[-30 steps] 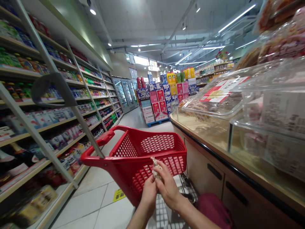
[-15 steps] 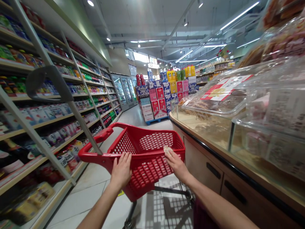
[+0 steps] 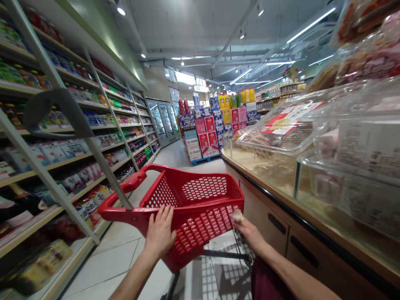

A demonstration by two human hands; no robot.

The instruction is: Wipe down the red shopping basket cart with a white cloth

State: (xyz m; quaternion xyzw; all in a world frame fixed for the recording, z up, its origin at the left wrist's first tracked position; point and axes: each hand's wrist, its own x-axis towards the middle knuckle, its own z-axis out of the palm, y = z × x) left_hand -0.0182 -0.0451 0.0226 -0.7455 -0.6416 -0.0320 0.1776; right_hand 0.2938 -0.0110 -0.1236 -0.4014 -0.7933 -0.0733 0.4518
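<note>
Sliding right goes the right hand (image 3: 251,237), out toward the corner of the red basket (image 3: 206,208) beside the display surface (image 3: 246,165), and it takes the pale crumpled wad (image 3: 238,216) along with it! Half a second back that hand was further in along the basket's side; the left hand (image 3: 159,231) has held almost the same spot. Right-hand grip: clenched on the wad, which pokes out beyond the fingers. It looks like tissue or cloth, but the blur makes it hard to be sure, and whether it touches the basket I cannot tell. Left-hand grip: released, fingers laid out at the near rim, nothing grasped. Over on the surface, a clear tray (image 3: 275,143) with a red-and-white label sits near more wrapped food. Grey pole up front, bearing a hooked grey handle (image 3: 78,114), slants across the drinks shelves (image 3: 62,168). Further down the aisle, stacked cartons (image 3: 208,139) stand on a blue pallet (image 3: 206,160).
</note>
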